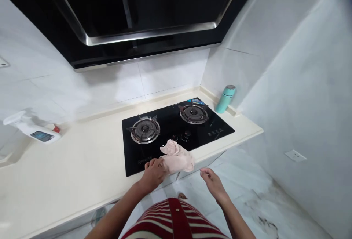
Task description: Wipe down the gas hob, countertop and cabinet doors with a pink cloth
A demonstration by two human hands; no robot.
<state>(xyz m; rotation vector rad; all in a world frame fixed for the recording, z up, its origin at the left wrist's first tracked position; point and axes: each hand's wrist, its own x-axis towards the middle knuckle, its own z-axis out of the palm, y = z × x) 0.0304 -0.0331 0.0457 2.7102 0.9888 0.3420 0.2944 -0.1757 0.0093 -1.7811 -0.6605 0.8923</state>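
Observation:
A pale pink cloth lies bunched over the front edge of the black gas hob and hangs a little over the counter edge. My left hand is closed on the cloth's left side, knuckles up, above the hob's front left part. Off to the right of the cloth, my right hand is in the air in front of the counter. Its fingers are loosely curled with a small gap to the thumb, and nothing shows in it. Two control knobs sit just behind the cloth.
The left burner and right burner carry raised pan supports. A teal flask stands at the right corner. A white spray bottle is at the left, by a small red-and-white object. A black range hood overhangs the hob.

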